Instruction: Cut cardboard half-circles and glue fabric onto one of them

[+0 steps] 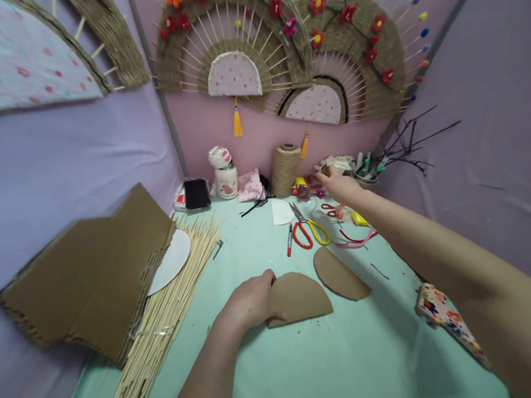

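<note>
My left hand [249, 300] rests on the near table, gripping the left edge of a brown cardboard half-circle [303, 297]. A second cardboard half-circle [339, 273] lies just to its right. My right hand [338, 184] stretches to the back of the table, fingers among small red and yellow craft bits [305, 186] beside a spool of jute twine [285, 169]. Whether it grips anything there is hidden. Scissors with red and yellow handles [309, 227] and a red marker [289, 239] lie between the two hands.
Stacked corrugated cardboard [90, 278] and a bundle of bamboo skewers [168, 308] fill the left side. A white jar [226, 179], a black box [197, 193], a cup of pens with twigs [369, 173] and a patterned fabric piece [446, 319] stand around. Woven fans hang on the walls.
</note>
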Demonstrator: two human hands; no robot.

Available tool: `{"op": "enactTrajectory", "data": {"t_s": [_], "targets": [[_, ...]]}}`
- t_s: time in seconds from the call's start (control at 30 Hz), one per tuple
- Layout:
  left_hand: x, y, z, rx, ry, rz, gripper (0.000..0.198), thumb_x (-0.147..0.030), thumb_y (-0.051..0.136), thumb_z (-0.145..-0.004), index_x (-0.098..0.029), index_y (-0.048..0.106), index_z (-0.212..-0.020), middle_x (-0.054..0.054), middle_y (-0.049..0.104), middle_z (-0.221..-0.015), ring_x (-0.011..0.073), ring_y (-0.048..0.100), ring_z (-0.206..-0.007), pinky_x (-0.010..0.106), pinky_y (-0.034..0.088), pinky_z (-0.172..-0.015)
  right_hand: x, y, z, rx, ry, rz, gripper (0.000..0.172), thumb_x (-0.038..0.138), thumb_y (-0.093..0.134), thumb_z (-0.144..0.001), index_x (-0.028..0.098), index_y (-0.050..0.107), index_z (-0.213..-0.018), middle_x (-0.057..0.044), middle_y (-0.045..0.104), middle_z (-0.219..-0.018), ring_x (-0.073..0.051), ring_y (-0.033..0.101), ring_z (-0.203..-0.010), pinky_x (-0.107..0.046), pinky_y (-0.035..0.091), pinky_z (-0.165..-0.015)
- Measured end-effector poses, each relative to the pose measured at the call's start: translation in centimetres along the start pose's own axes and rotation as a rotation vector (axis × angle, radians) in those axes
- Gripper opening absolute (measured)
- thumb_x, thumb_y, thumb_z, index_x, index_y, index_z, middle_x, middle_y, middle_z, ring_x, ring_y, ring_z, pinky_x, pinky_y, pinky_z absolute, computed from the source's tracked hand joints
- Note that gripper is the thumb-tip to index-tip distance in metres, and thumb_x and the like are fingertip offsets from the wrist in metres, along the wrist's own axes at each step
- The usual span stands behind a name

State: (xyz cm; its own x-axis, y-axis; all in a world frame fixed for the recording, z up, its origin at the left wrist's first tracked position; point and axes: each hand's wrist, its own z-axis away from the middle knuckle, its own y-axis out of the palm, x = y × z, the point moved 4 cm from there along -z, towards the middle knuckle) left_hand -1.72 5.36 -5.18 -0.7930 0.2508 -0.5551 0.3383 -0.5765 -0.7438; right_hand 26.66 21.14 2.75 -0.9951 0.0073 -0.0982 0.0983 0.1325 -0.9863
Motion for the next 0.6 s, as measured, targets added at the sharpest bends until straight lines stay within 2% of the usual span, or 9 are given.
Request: {"op": "enactTrajectory", "data": {"t_s": [0.1,0.17,0.23,0.27,0.33,0.4,0.5,0.6], "targets": [[0.0,0.0,-0.1,-0.004,0.012,-0.023,0.050,-0.040,0.072,-0.061,-0.023,0.053,-0.103,0.006,0.066,-0.101,0.0259,0.062,-0.088,0.030,0.042,-0.062,-0.6,-2.4,2.2,-0.027,0.105,0.018,0.037,0.011,0.049,-0.084,0.008,0.058,-0.121,-0.028,0.057,-0.113,-0.035,0.064,-0.094,-0.043,0.047,-0.076],[-0.1,0.0,-0.3,-0.004,0.027,-0.043,0.052,-0.041,0.073,-0.061,-0.023,0.053,-0.105,0.006,0.066,-0.101,0.0254,0.062,-0.087,0.030,0.042,-0.063,-0.4,-3.5,4.5,-0.055,0.130,0.003,0.039,0.011,0.052,-0.082,0.008,0.058,-0.120,-0.023,0.064,-0.102,-0.034,0.064,-0.094,-0.041,0.047,-0.077],[-0.1,0.0,-0.3,-0.005,0.030,-0.065,0.053,-0.042,0.073,-0.061,-0.023,0.053,-0.106,0.006,0.066,-0.101,0.0247,0.063,-0.087,0.029,0.042,-0.063,0.7,-3.5,7.5,-0.086,0.095,-0.113,0.041,0.013,0.053,-0.082,0.015,0.056,-0.123,-0.014,0.068,-0.095,-0.026,0.064,-0.089,-0.035,0.048,-0.076],[-0.1,-0.1,-0.3,-0.009,0.024,-0.079,0.052,-0.042,0.072,-0.062,-0.022,0.054,-0.106,0.005,0.067,-0.100,0.0245,0.063,-0.087,0.029,0.043,-0.063,1.7,-3.1,9.2,-0.090,0.049,-0.316,0.038,0.015,0.054,-0.081,0.016,0.058,-0.119,-0.010,0.069,-0.090,-0.022,0.065,-0.082,-0.032,0.048,-0.073],[-0.1,-0.3,0.1,-0.027,0.001,-0.120,0.049,-0.043,0.071,-0.064,-0.022,0.054,-0.106,0.006,0.067,-0.099,0.0253,0.063,-0.087,0.030,0.043,-0.063,4.3,-1.0,12.8,0.046,-0.064,-0.752,0.029,0.023,0.056,-0.081,0.017,0.063,-0.109,-0.005,0.069,-0.079,-0.019,0.063,-0.071,-0.029,0.049,-0.066],[-0.1,-0.6,0.6,-0.044,-0.027,-0.167,0.047,-0.043,0.069,-0.067,-0.021,0.055,-0.106,0.008,0.067,-0.098,0.0277,0.062,-0.088,0.032,0.042,-0.064,7.1,1.3,15.9,0.170,-0.122,-1.029,0.025,0.027,0.057,-0.080,0.017,0.066,-0.101,-0.003,0.069,-0.081,-0.017,0.063,-0.070,-0.028,0.049,-0.064],[0.0,-1.4,1.3,-0.081,-0.063,-0.236,0.049,-0.042,0.068,-0.068,-0.020,0.055,-0.111,0.010,0.066,-0.099,0.0302,0.062,-0.091,0.034,0.043,-0.068,10.1,4.2,18.5,0.218,-0.127,-1.111,0.022,0.024,0.056,-0.080,0.018,0.067,-0.097,-0.004,0.071,-0.087,-0.017,0.064,-0.077,-0.029,0.050,-0.069],[0.3,-2.3,1.3,-0.120,-0.052,-0.232,0.054,-0.037,0.067,-0.070,-0.020,0.053,-0.119,0.010,0.064,-0.108,0.0290,0.061,-0.098,0.035,0.045,-0.077,11.6,5.6,19.1,0.154,-0.150,-1.026,0.022,0.021,0.053,-0.084,0.019,0.068,-0.100,-0.006,0.070,-0.098,-0.020,0.063,-0.092,-0.035,0.049,-0.083]]}}
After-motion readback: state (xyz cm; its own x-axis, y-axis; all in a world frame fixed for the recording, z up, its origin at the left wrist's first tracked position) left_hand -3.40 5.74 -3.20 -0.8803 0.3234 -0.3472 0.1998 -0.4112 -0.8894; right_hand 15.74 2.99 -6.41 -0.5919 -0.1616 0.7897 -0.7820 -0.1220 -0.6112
